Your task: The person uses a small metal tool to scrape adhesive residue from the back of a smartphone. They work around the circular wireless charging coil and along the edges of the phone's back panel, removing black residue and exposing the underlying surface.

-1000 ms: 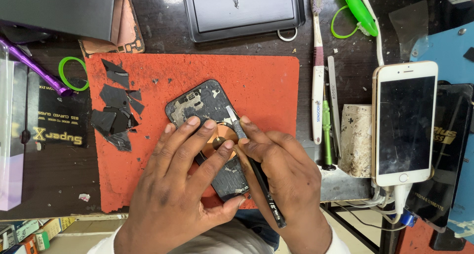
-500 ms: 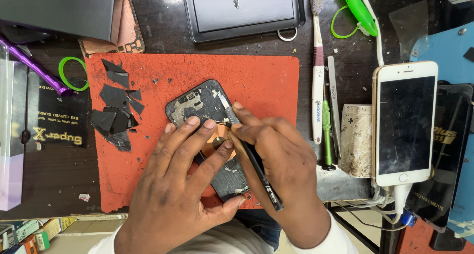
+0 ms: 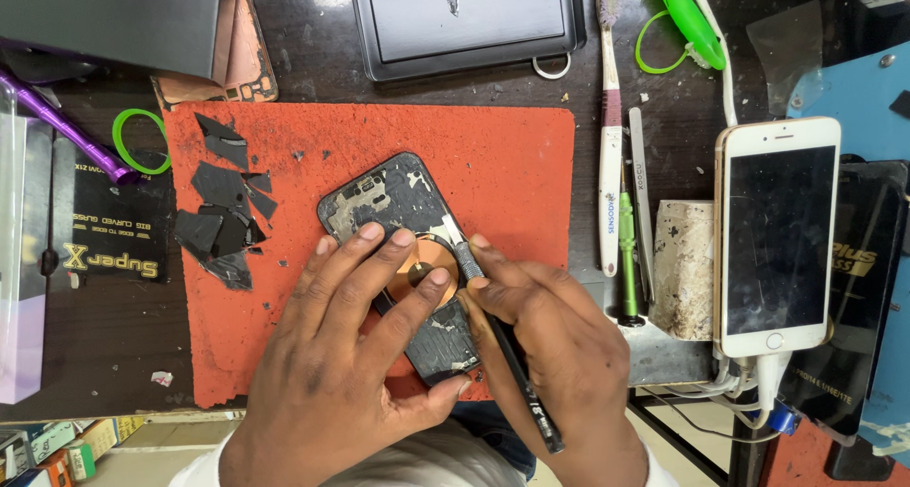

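Note:
A black opened phone back [image 3: 391,201] lies tilted on a red work mat [image 3: 502,155]. A copper-coloured round coil [image 3: 424,261] shows at its middle. My left hand [image 3: 346,354] presses flat on the phone, fingers spread over the coil and thumb hooked at the phone's lower end. My right hand [image 3: 559,354] grips a black-handled blade tool [image 3: 502,345]; its flat metal tip [image 3: 449,229] touches the phone just right of the coil. The phone's lower half is mostly hidden under my hands.
Black broken shards [image 3: 223,203] lie on the mat's left. A white-and-gold phone [image 3: 777,236] rests at right on a cable. A toothbrush [image 3: 611,136], tweezers [image 3: 641,193] and a green screwdriver [image 3: 627,260] lie between. A black tray [image 3: 464,23] sits at the back.
My right hand has shifted slightly, moving the blade tip up along the coil's right edge. My left hand stays pressed on the phone.

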